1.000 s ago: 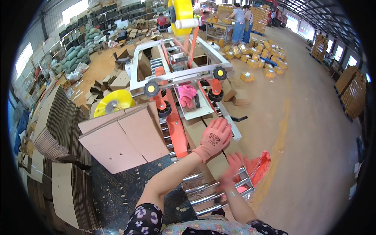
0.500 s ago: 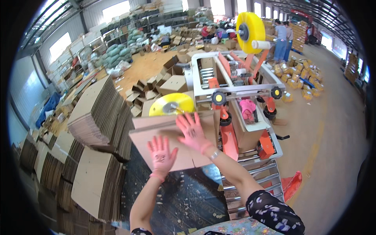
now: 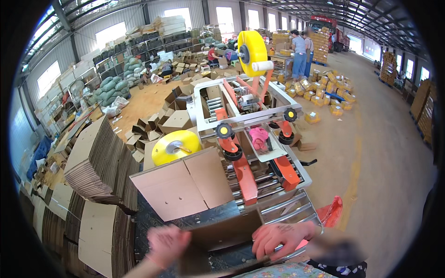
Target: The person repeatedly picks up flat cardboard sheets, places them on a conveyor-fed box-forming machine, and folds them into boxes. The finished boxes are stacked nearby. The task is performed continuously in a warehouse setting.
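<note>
Both the left hand (image 3: 168, 244) and right hand (image 3: 282, 237) are motion-blurred on the cardboard box (image 3: 222, 238); the box's lower part is cut off by the picture's bottom edge.

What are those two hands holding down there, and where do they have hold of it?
A cardboard box. The right hand grips its right edge, fingers curled over it; the blurred left hand is at its left side, though its grip cannot be told.

Bright daylight from high windows, strong fisheye bending, dark rim, hands perhaps motion-blurred near bottom.
</note>
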